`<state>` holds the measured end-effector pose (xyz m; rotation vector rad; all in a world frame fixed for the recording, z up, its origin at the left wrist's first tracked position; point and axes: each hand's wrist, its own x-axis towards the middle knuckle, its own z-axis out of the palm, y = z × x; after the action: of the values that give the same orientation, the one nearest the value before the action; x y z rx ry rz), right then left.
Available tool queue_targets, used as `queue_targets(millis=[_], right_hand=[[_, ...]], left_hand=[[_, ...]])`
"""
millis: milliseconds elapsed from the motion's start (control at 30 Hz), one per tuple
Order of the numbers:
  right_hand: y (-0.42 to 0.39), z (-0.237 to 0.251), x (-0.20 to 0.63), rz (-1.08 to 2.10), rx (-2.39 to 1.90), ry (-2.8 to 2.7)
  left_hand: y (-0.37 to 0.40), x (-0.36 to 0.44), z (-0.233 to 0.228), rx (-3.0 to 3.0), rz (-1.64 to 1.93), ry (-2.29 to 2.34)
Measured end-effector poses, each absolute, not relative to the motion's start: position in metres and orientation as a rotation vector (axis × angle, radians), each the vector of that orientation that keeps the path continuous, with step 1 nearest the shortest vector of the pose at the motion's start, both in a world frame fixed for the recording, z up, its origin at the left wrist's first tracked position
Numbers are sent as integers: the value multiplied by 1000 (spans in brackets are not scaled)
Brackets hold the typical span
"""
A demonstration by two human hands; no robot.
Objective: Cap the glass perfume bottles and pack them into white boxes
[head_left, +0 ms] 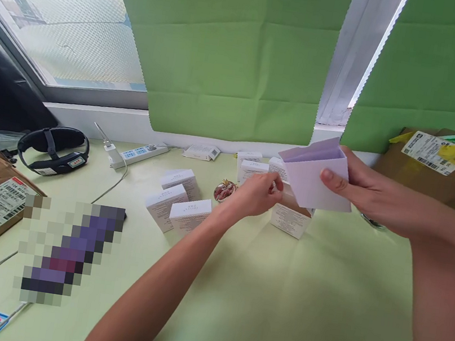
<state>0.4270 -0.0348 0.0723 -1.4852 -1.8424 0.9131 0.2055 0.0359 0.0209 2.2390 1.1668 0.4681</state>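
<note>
My right hand (347,183) grips a pale lilac-white folded paper box (318,175), with the thumb flat on its near side. The box is tilted above the table and its top gapes, showing the hollow inside. Below and behind it stands a white printed carton (289,221) with its brown inner side showing at the top. My left hand (259,193) is at that carton's left upper edge, fingers curled together; what they pinch, if anything, is hidden. A small round red-brown item with gold trim (224,190) lies left of my left hand.
Several white cartons (190,213) stand left of my left arm, and more white cartons (253,168) behind my left hand. A power strip (140,154), black headset (54,151) and blurred phone-like object (76,253) lie left. Cardboard boxes (436,173) flank the table.
</note>
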Motion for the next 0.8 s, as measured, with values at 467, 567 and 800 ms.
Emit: queue_targets(millis=[467,567,800], right_hand=[[-43,78,425,905,-1747,-1750],[-45,83,421,837,-1682,-1789],[-32,72,415,886,-1369,-1846]], left_hand=[[43,207,10,2234,537,1018],[42,206,10,2232,526,1059],[46,207,6,2190,516,979]])
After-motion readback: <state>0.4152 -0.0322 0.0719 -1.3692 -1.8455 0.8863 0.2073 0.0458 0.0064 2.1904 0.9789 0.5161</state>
